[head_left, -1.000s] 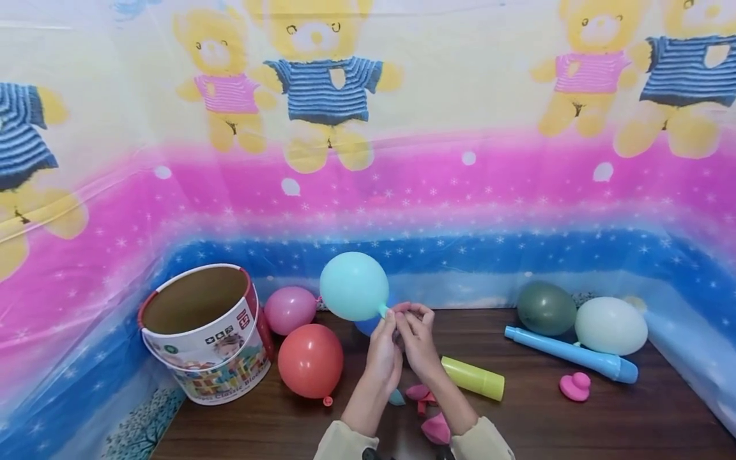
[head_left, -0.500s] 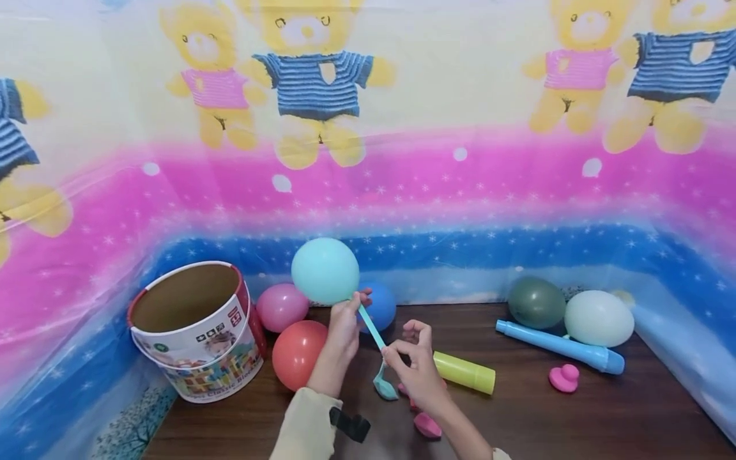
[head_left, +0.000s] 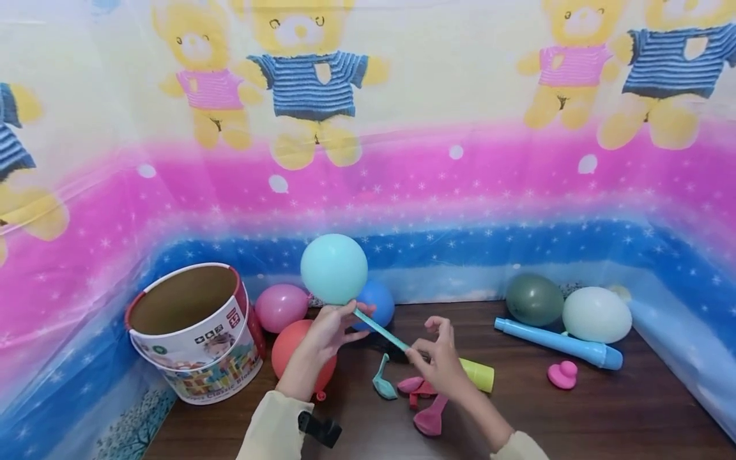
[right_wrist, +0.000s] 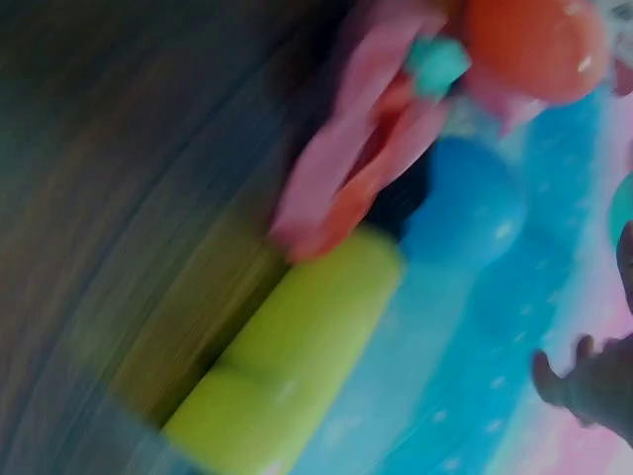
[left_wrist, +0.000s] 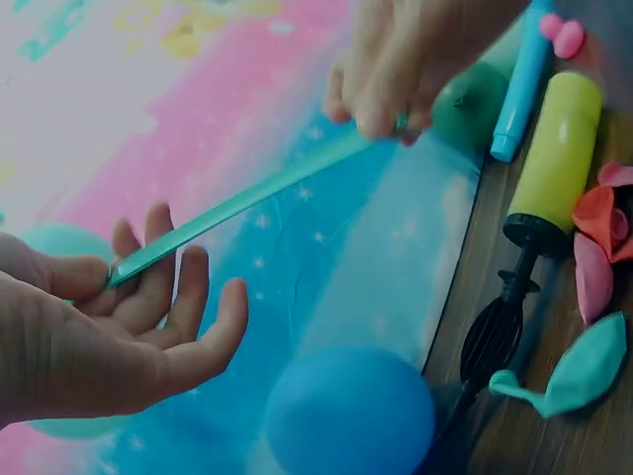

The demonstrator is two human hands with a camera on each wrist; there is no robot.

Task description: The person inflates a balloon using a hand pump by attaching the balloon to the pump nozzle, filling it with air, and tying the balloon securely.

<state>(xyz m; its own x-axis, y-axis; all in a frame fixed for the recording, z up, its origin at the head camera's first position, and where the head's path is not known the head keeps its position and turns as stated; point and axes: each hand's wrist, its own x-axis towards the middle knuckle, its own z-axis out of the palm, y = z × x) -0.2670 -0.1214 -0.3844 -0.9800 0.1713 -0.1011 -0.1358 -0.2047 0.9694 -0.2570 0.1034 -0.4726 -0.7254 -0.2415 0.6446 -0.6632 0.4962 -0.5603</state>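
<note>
An inflated mint-green balloon point(head_left: 334, 268) hangs above the table. My left hand point(head_left: 330, 332) pinches its neck close to the round body, thumb against forefinger, the other fingers spread. My right hand point(head_left: 439, 364) pinches the far end of the neck, lower and to the right. Between both hands the neck point(left_wrist: 237, 203) is stretched into a long flat strip, plain in the left wrist view. Below the strip lie a limp teal balloon point(head_left: 384, 381) and limp pink balloons point(head_left: 429, 420). The right wrist view is blurred.
A yellow-green hand pump point(left_wrist: 559, 148) with a black nozzle lies by my right hand. Inflated red point(head_left: 299, 358), pink point(head_left: 282, 308) and blue point(head_left: 376, 305) balloons sit behind. A bucket point(head_left: 195, 338) stands left. Rightward lie a blue tube point(head_left: 558, 344), a pink duck point(head_left: 562, 375) and more balloons.
My hands were together at the balloon's neck, then moved apart, left hand leftward, right hand down and rightward. The neck stretched long between them. The balloon shifted left, then slightly back right.
</note>
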